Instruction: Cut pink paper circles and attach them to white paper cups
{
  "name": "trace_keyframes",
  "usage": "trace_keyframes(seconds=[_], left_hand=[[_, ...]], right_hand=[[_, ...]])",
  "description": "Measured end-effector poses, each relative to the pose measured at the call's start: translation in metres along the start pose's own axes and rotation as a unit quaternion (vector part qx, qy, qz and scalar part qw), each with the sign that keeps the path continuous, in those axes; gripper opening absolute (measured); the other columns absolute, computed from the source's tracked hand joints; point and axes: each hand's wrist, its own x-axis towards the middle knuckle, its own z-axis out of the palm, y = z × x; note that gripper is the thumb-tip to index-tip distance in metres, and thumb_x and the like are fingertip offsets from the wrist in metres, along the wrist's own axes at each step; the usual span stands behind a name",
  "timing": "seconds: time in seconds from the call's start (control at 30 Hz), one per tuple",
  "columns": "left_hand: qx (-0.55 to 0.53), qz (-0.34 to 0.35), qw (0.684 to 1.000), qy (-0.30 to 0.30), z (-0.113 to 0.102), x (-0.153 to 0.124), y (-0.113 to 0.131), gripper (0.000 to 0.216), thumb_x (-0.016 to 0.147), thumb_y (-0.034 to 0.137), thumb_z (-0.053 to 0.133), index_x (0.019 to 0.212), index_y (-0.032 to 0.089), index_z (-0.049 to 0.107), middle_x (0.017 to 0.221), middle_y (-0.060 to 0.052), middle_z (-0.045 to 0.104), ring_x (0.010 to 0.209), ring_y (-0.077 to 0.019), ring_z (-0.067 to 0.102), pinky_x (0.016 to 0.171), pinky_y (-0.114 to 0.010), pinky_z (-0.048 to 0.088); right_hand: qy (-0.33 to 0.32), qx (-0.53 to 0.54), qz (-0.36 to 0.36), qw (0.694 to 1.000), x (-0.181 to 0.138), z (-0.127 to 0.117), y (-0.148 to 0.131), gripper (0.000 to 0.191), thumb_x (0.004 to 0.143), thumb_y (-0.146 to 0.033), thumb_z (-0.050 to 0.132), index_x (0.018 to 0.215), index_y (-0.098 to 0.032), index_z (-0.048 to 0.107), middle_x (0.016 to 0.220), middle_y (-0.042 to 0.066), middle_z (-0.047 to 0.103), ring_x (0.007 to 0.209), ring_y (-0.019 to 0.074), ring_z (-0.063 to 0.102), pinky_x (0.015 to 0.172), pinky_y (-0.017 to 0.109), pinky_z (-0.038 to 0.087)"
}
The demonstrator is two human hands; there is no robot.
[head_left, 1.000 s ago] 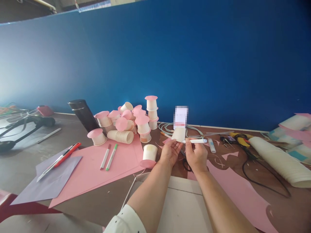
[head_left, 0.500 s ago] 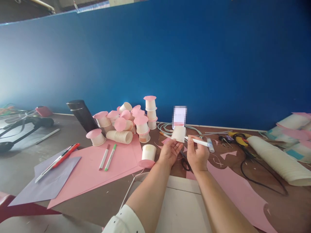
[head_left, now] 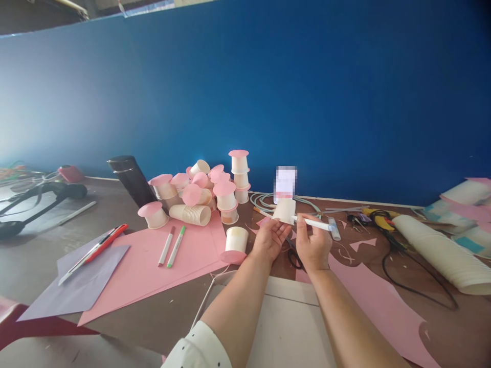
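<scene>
My left hand (head_left: pixel 271 239) is closed around the lower part of a white paper cup (head_left: pixel 285 210), which is held up above the table. Between the fingers of my right hand (head_left: pixel 313 246) is a white marker pen (head_left: pixel 316 223), its tip pointing left at the cup's side. Whether the tip touches the cup I cannot tell. Left of my hands stands another paper cup (head_left: pixel 237 238) on a pink paper disc (head_left: pixel 233 256). Black-handled scissors (head_left: pixel 294 258) lie partly hidden behind my right hand.
Several cups with pink discs (head_left: pixel 225 189) stand stacked at the back, by a black bottle (head_left: pixel 130 181). Pink sheets (head_left: pixel 153 266), a red cutter (head_left: pixel 105 244) and two markers (head_left: pixel 175 247) lie left. At right are a long cup stack (head_left: pixel 441 253) and a black cable (head_left: pixel 406 286).
The whole view has shifted very slightly. My hands keep the same hold on the cup and the marker pen, with hardly any movement between them.
</scene>
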Motion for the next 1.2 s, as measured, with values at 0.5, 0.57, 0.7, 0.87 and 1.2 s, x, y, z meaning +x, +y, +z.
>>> trace_keyframes(seconds=[0.5,0.57,0.7,0.87,1.2], left_hand=[[-0.014,-0.006,1.000,0.000,-0.0007,0.0016,0.0003,0.005,0.078,0.006,0.055,0.078,0.009,0.059,0.079,-0.010,0.065,0.073,-0.0153,0.067,0.073,-0.026,0.057],[-0.009,-0.004,1.000,0.000,-0.0012,0.0022,-0.0004,0.005,0.078,0.006,0.056,0.078,0.009,0.060,0.079,-0.011,0.066,0.073,-0.0154,0.067,0.073,-0.026,0.056],[0.008,-0.002,1.000,-0.005,-0.0026,0.0033,-0.0021,0.005,0.078,0.006,0.056,0.078,0.009,0.060,0.079,-0.011,0.066,0.073,-0.0149,0.066,0.074,-0.026,0.056],[0.038,0.000,0.999,-0.016,-0.0017,0.0025,-0.0030,0.004,0.077,0.006,0.057,0.078,0.009,0.059,0.079,-0.011,0.067,0.071,-0.0142,0.066,0.075,-0.026,0.055],[0.064,0.015,0.997,-0.032,-0.0022,0.0038,-0.0050,0.005,0.074,0.007,0.060,0.079,0.010,0.059,0.075,-0.009,0.066,0.070,-0.0142,0.065,0.076,-0.028,0.054]], right_hand=[[0.000,-0.018,-0.009,1.000,-0.0024,0.0015,-0.0003,0.025,0.089,-0.033,0.051,0.088,-0.015,0.067,0.085,0.010,0.071,0.084,0.0227,0.065,0.080,0.034,0.049],[0.001,-0.012,-0.013,1.000,-0.0018,0.0012,-0.0005,0.024,0.089,-0.032,0.050,0.089,-0.015,0.067,0.087,0.010,0.071,0.084,0.0223,0.065,0.080,0.034,0.049],[0.001,0.004,-0.013,1.000,0.0001,0.0002,-0.0010,0.021,0.089,-0.029,0.051,0.091,-0.015,0.067,0.090,0.010,0.071,0.086,0.0213,0.065,0.080,0.033,0.049],[-0.006,0.009,-0.016,1.000,0.0016,-0.0003,-0.0011,0.020,0.089,-0.029,0.053,0.092,-0.015,0.067,0.089,0.010,0.071,0.084,0.0212,0.066,0.078,0.032,0.050],[-0.006,-0.003,-0.006,1.000,0.0001,0.0010,0.0003,0.022,0.088,-0.031,0.054,0.094,-0.016,0.068,0.090,0.009,0.072,0.082,0.0209,0.067,0.077,0.032,0.051]])
